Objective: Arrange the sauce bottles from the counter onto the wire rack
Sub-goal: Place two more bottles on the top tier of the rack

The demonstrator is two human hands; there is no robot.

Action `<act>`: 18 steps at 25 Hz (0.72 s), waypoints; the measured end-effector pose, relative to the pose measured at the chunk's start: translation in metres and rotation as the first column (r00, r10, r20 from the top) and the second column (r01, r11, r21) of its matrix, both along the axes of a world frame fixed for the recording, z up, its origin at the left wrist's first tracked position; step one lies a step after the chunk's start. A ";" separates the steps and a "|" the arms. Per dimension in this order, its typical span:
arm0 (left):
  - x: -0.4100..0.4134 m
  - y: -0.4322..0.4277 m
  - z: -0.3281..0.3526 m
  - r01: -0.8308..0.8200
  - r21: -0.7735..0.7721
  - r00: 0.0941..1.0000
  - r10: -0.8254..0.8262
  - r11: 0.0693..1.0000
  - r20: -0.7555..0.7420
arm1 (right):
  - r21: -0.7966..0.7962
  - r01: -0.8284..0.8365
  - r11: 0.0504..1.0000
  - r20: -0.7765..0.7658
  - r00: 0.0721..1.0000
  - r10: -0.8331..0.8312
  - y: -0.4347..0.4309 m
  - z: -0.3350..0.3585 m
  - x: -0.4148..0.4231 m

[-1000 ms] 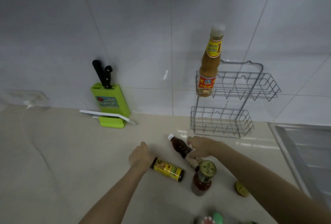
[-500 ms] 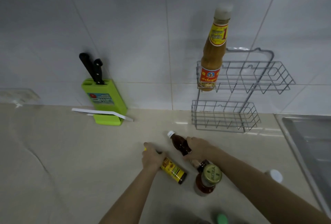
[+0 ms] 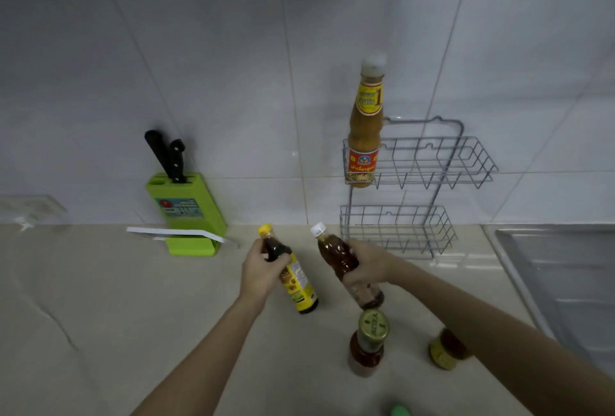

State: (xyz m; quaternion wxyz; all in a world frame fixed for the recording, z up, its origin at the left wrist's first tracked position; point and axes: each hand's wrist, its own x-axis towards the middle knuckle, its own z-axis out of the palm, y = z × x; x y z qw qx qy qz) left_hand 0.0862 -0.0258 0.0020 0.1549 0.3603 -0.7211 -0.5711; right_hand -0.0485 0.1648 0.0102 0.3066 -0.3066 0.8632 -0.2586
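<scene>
My left hand [image 3: 263,269] grips a dark sauce bottle with a yellow cap and yellow label [image 3: 293,277], held tilted above the counter. My right hand [image 3: 364,264] grips a brown sauce bottle with a white cap [image 3: 336,256], also tilted and lifted. A two-tier wire rack [image 3: 466,162] stands against the tiled wall behind them. A tall orange sauce bottle [image 3: 364,129] stands upright at the left end of the rack's upper basket. The lower basket [image 3: 392,231] holds nothing. On the counter near me stand a jar with a gold lid [image 3: 367,345] and a small yellow-labelled jar [image 3: 444,350], partly hidden by my right forearm.
A green knife block [image 3: 186,212] with two black-handled knives stands at the wall to the left, a white blade lying at its foot. A steel sink [image 3: 562,279] lies at the right. A green cap [image 3: 399,411] shows at the bottom edge.
Both bottles lay on the counter under my hands a second ago; now both are lifted clear and raised toward upright. The view has tilted upward.
</scene>
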 end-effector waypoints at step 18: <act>-0.070 0.117 0.236 0.106 -0.657 0.848 -0.413 0.747 -0.333 | -0.663 0.553 0.504 0.455 0.833 -0.315 0.095 0.180 0.019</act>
